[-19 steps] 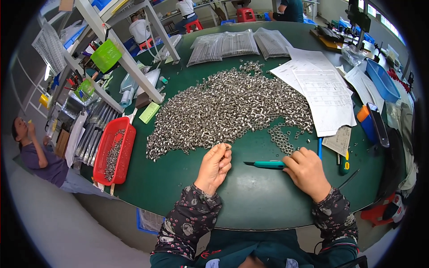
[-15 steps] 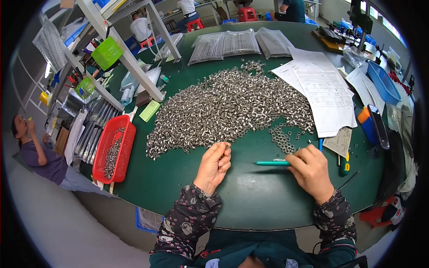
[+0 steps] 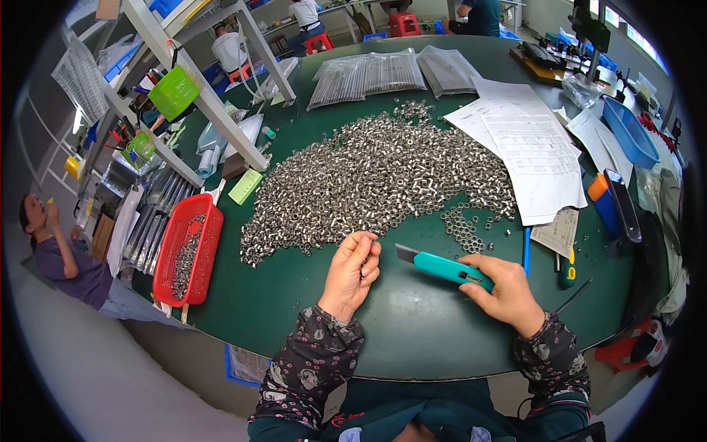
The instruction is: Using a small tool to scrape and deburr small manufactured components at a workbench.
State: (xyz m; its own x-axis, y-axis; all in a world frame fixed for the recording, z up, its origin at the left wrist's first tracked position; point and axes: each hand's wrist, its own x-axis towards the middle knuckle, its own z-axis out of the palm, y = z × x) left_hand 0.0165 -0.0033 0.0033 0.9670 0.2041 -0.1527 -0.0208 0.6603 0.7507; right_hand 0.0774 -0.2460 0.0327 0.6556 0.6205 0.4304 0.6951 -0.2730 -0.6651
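My right hand [image 3: 508,291] grips the rear end of a teal utility knife [image 3: 445,269]. Its grey blade is out and points left, toward my left hand [image 3: 352,276]. That hand is closed, thumb against curled fingers, with a bit of metal at the tips that looks like a small ring; the fingers hide most of it. Just beyond both hands spreads a big heap of small metal rings [image 3: 368,177] on the green table [image 3: 398,346]. A flat patch of rings [image 3: 462,230] lies apart from the heap, above my right hand.
To the left stands a red basket [image 3: 210,254] with metal parts inside. Paper sheets [image 3: 537,162] lie right of the heap, near a blue tray [image 3: 631,132] and a phone [image 3: 622,205]. Plastic-bagged rods [image 3: 390,74] lie behind. A person [image 3: 62,250] is at far left.
The utility knife has turned in my right hand: its broad side and blade now show, where before only a thin edge was seen. My left hand has stayed nearly in place.
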